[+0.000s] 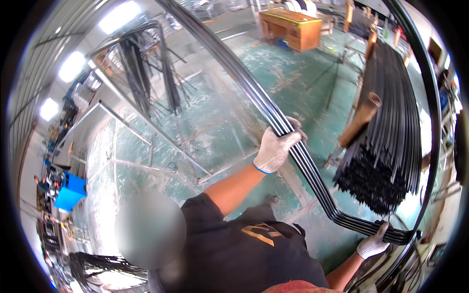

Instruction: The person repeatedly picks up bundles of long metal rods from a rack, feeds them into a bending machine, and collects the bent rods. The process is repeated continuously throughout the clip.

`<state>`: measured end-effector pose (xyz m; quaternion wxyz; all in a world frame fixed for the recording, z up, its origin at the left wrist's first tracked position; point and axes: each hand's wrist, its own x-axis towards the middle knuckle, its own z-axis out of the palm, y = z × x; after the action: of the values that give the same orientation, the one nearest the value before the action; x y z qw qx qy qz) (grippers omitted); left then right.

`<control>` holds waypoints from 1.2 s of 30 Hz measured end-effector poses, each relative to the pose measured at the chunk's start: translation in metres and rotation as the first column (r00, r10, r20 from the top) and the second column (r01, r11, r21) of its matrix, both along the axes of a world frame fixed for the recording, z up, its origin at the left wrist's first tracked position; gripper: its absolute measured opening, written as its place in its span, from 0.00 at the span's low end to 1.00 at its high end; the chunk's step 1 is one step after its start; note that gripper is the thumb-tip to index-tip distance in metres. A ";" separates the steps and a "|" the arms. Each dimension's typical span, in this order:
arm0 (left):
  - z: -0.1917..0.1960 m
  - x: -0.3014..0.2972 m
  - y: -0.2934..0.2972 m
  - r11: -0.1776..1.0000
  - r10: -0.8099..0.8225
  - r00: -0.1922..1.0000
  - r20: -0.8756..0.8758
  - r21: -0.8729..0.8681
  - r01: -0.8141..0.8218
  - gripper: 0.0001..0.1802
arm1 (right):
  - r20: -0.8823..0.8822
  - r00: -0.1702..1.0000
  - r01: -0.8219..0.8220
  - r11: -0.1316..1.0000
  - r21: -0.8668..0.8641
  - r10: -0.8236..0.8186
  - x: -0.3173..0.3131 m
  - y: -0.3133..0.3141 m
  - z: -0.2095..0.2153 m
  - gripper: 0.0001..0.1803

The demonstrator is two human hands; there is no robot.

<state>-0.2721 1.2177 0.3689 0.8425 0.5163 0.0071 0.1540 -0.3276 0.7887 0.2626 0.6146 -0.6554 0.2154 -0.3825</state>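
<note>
My left hand, in a white knit glove with a blue cuff edge, is closed around a bundle of several bent black metal tubes. The bundle runs from the upper left down to the right, then bends toward the lower right. Near that lower end, my right hand, also in a white glove, grips the tubes; its fingers are partly hidden behind them. Beyond the right hand, a long black tube curves up along the right side; whether it belongs to the same bundle I cannot tell.
A large stack of straight black tubes lies at the right on a rack with a brown cardboard roll. Metal frames with hanging black tubes stand at the left. A wooden desk is far off; a blue box sits far left.
</note>
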 end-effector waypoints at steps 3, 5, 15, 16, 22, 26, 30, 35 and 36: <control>0.002 -0.009 0.065 0.982 0.181 0.983 0.022 -0.061 -0.180 0.16 | 0.039 0.994 -0.089 0.974 -0.206 0.099 0.052 0.062 0.023 0.17; 0.000 -0.006 0.120 0.965 0.243 0.966 0.085 -0.127 -0.231 0.14 | 0.000 0.988 -0.149 0.947 -0.284 0.156 0.090 0.103 0.050 0.19; 0.035 0.007 0.441 0.883 0.449 0.837 0.312 -0.301 -0.361 0.12 | 0.193 0.786 0.118 0.163 -0.980 0.587 0.238 0.482 0.352 0.14; 0.034 0.023 0.463 0.870 0.452 0.823 0.344 -0.376 -0.320 0.15 | 0.217 0.745 0.104 0.212 -0.972 0.631 0.222 0.514 0.381 0.14; 0.053 -0.004 0.508 0.819 0.531 0.701 0.477 -0.500 -0.281 0.27 | 0.526 0.190 -0.061 0.545 -0.836 0.829 0.155 0.698 0.328 0.12; 0.003 -0.031 0.462 0.851 0.518 0.801 0.299 -0.092 -0.516 0.29 | 0.126 0.079 -0.069 0.132 -0.989 0.989 0.142 0.666 0.206 0.09; -0.171 -0.011 0.422 0.929 0.346 0.935 -0.078 0.165 -0.330 0.19 | -0.332 0.576 -0.569 0.074 -0.819 0.747 0.244 0.513 0.112 0.15; -0.190 0.041 0.272 0.993 0.074 0.872 -0.484 -0.044 -0.108 0.15 | -0.614 0.782 -0.496 0.494 -0.714 -0.103 0.314 0.236 0.032 0.26; -0.192 0.053 0.250 0.998 0.061 0.867 -0.494 0.051 -0.041 0.14 | -0.461 0.848 -0.295 0.488 -0.822 -0.264 0.315 0.176 0.006 0.32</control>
<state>-0.2192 1.4675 0.1766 0.7980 0.5543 0.2334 0.0388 -0.0124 0.9648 0.2690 0.1148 -0.9541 0.1459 -0.2349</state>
